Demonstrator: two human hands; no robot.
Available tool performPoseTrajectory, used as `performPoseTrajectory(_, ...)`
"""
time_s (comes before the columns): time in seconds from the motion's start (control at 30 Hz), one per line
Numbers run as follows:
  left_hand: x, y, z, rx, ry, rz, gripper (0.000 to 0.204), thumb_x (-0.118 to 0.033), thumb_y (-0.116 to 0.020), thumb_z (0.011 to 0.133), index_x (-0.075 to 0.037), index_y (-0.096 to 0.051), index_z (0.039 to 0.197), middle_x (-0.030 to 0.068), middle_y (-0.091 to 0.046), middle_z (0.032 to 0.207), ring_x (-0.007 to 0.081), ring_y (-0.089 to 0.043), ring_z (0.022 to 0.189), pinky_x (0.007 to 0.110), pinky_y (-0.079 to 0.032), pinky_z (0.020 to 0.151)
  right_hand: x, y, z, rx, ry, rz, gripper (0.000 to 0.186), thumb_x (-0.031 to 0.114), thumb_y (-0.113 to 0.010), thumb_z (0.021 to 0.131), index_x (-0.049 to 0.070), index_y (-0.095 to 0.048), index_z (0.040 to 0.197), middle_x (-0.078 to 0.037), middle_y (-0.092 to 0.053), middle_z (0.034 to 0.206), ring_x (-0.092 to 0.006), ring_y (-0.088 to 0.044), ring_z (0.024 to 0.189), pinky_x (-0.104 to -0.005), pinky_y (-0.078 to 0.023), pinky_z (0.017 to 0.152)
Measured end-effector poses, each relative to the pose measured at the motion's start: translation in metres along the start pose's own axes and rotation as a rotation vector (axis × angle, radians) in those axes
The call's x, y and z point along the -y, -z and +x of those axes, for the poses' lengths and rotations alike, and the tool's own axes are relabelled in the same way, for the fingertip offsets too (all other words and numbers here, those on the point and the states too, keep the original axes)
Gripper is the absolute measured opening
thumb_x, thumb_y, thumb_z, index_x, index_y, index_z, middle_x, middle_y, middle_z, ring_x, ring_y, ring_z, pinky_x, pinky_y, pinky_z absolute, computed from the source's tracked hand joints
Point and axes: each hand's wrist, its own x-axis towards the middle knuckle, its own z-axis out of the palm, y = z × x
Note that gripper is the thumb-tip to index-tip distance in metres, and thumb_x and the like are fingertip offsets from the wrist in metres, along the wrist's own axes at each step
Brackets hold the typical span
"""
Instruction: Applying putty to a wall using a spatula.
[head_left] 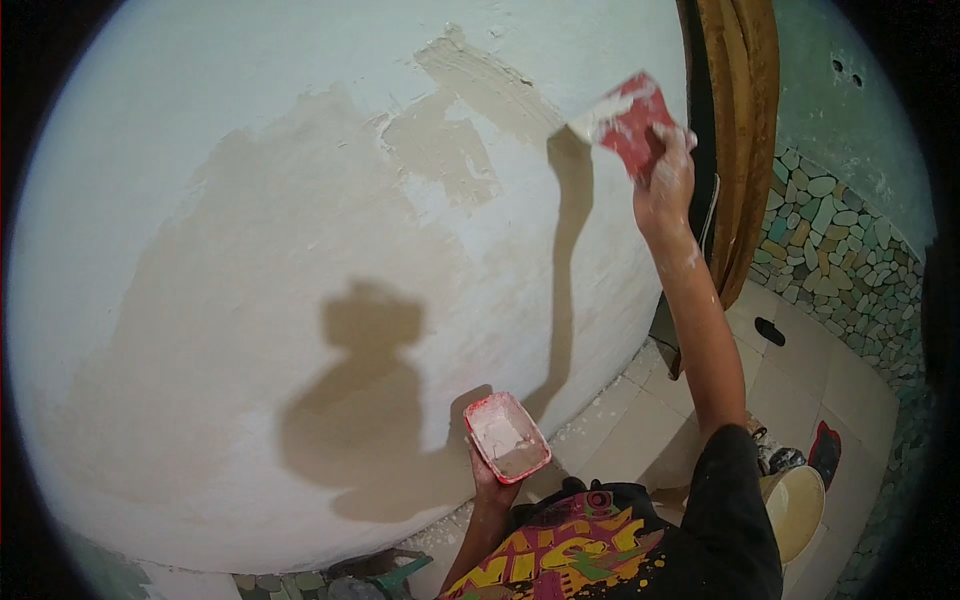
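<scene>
My right hand (668,182), flecked with white, is raised at the upper right and grips a red putty spreader (636,125). Pale putty smears the spreader's face, and its left edge meets the wall (250,250). A fresh streak of beige putty (490,85) runs up and left from that edge, with another damp patch (440,145) below it. Low in front of my body, my left hand (488,480) holds a small red rectangular tub (508,436) from beneath. Whitish putty lies inside the tub and coats its walls. Most of the left fingers are hidden under it.
A wooden door frame (740,130) stands right of the wall. Beyond it are a green wall (850,120) and pebble-pattern cladding (835,235). On the tiled floor (770,400) sit a cream bucket (795,512), a dark slipper (769,331) and a red-edged black slipper (824,455).
</scene>
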Motion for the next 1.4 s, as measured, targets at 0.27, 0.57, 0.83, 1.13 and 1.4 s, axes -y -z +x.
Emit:
performPoseTrajectory(0.27,-0.003,-0.008,0.006,0.057,0.065,-0.004,0.075,-0.07,-0.033,0.106,-0.019,-0.039,0.16,0.0104,-0.053,0.155,0.0359,-0.055,0.137,0.061,-0.045,0.114,-0.027,-0.085,0.06,0.608,1.07,-0.848,0.047,0.001,-0.059,0.099,0.01,-0.063,0.144,-0.012,-0.06,0.146,-0.0281,-0.057,0.136,-0.0364,-0.048,0.112)
performPoseTrajectory(0.57,-0.002,-0.022,0.0,-0.047,0.106,0.082,0.075,-0.07,-0.042,0.103,-0.018,-0.044,0.157,0.011,-0.057,0.149,0.0358,-0.059,0.133,0.062,-0.05,0.107,-0.051,-0.02,0.002,0.702,0.907,-1.026,0.059,-0.004,-0.06,0.084,0.012,-0.066,0.141,-0.014,-0.064,0.14,-0.0379,-0.062,0.125,-0.0439,-0.051,0.108)
performPoseTrajectory(0.83,-0.002,-0.064,0.001,0.175,0.055,0.011,0.073,-0.065,-0.04,0.106,-0.014,-0.044,0.157,0.0096,-0.057,0.15,0.0326,-0.06,0.131,0.056,-0.052,0.108,-0.01,0.05,-0.078,0.697,0.234,-0.886,0.037,0.0,-0.061,0.097,-0.002,-0.066,0.134,-0.012,-0.07,0.126,-0.0201,-0.067,0.113,-0.0341,-0.053,0.1)
performPoseTrajectory(1.13,-0.023,-0.069,-0.003,0.235,-0.114,-0.153,0.077,-0.069,-0.045,0.102,-0.015,-0.043,0.157,0.0102,-0.055,0.151,0.0318,-0.058,0.134,0.054,-0.049,0.112,0.044,0.069,-0.259,0.57,-0.609,-0.769,0.02,0.011,-0.065,0.103,0.001,-0.066,0.12,-0.003,-0.071,0.095,-0.0077,-0.063,0.079,-0.0261,-0.053,0.068)
performPoseTrajectory(1.4,-0.027,-0.087,-0.01,0.048,-0.411,0.366,0.083,-0.072,-0.037,0.104,-0.008,-0.042,0.157,0.0109,-0.055,0.152,0.0281,-0.055,0.137,0.046,-0.045,0.116,0.016,0.056,-0.284,0.865,-0.509,-1.113,0.024,0.004,-0.068,0.099,0.0,-0.064,0.123,-0.012,-0.074,0.088,-0.0068,-0.063,0.078,-0.028,-0.054,0.069)
